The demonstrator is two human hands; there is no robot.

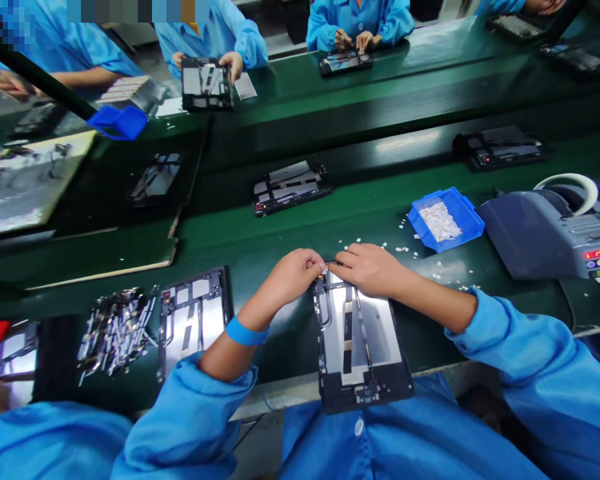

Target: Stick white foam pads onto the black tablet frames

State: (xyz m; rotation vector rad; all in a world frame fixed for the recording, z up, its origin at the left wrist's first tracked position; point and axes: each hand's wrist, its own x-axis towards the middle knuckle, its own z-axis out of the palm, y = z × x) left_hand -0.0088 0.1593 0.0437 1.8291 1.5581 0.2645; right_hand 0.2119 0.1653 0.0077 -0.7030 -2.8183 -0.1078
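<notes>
An opened tablet (380, 333) lies in front of me with its inside facing up, showing silver plates, a dark flat cable and a thin wire. Its near end overhangs the bench edge. At its far left corner, my left hand (300, 273) has thumb and index finger pinched together. Whatever is between those fingertips is too small to make out. My right hand (370, 268) bends over the far edge of the same tablet, fingers together, index tip close to the left fingertips. Its thumb is hidden. A blue band (247, 332) circles my left wrist.
Left of me lie another opened tablet (200, 313) and a pile of thin metallic strips (117, 330). A blue tray (473, 223) of white bits and a tape dispenser (525, 233) stand right. More opened tablets (293, 187) lie farther back; co-workers (360, 27) sit opposite.
</notes>
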